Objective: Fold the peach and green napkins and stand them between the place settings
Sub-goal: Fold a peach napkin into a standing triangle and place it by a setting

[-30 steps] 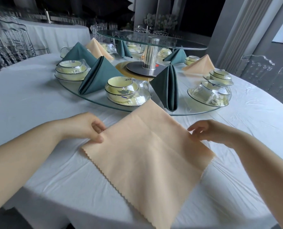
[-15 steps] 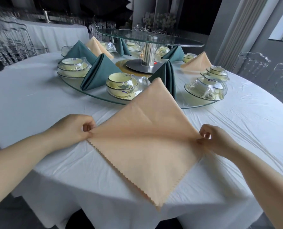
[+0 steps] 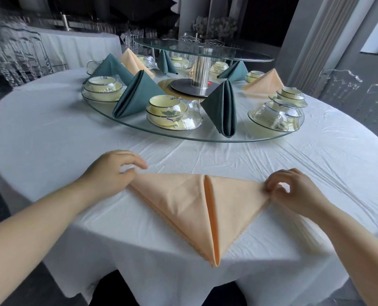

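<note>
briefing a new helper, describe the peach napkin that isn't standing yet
At the near edge of the round white table, the peach napkin lies flat, a triangle pointing toward you, left hand and right hand at its side corners. The other peach napkins stand upright on the glass turntable.

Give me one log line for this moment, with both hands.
step: folding | peach napkin: flat triangle on tablecloth | left hand: at left corner | right hand: pinches right corner

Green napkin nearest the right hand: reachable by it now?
Probably yes: only bare tablecloth lies between right hand and green napkin, though it pinches the peach napkin.
</note>
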Demonstrator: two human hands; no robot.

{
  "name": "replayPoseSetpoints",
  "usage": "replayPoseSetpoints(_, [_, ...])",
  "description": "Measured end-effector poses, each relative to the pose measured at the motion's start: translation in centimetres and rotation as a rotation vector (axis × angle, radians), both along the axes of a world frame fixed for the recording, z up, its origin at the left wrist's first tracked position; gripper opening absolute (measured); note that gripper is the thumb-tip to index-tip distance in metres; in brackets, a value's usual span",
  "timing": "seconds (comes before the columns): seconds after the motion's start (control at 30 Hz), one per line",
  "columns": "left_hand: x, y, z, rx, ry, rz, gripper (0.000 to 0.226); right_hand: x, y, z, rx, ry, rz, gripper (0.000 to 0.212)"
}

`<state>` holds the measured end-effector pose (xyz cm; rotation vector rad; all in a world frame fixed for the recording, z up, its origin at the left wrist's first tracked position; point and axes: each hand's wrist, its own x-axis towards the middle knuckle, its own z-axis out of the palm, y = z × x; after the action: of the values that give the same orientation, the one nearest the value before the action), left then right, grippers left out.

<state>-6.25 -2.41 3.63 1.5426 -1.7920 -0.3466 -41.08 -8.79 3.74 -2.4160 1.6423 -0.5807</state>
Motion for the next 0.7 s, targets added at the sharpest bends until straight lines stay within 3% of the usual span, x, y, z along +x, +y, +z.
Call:
replayPoseSetpoints(0.1, [-5.5, -0.2, 1.3, 0.025, -0.079, -0.010, 0.052, 1.4, 0.8, 0.9, -0.052, -0.009, -0.050, 0.018])
replayPoseSetpoints(0.13, [-7.4, -0.3, 1.4, 0.052, -0.165, -0.020, 0.061, 2.3, 1.1, 1.1, -0.066, -0.010, -0.067, 0.017])
replayPoseSetpoints(0.2, [-10.9, -0.4, 1.1, 0.105, -0.337, -0.020, 0.056, 4.7, 1.8, 1.2, -0.056, -0.002, -0.032, 0.031])
replayPoseSetpoints(0.3, [-14.0, 0.4, -0.6, 0.215, -0.433, 0.004, 0.056, 8.1, 2.8, 0.4, 0.018, 0.134, 0.114, 0.054])
replayPoseSetpoints(0.47, [-14.4, 1.4, -2.8, 0.272, -0.534, 0.038, 0.066, 9.2, 3.3, -2.1, 0.107, 0.224, 0.153, 0.046])
replayPoseSetpoints(0.53, [-14.5, 1.5, -3.0, 0.255, -0.544, 0.043, 0.074, 9.1, 3.3, -2.3, 0.124, 0.254, 0.152, 0.053])
replayPoseSetpoints(0.63, [-14.4, 1.6, -2.8, 0.266, -0.536, 0.043, 0.070, 8.1, 3.3, -2.2, 0.148, 0.284, 0.115, 0.073])
replayPoseSetpoints(0.7, [-14.4, 1.6, -2.8, 0.273, -0.543, 0.049, 0.069, 6.4, 3.4, -2.2, 0.167, 0.285, 0.048, 0.074])
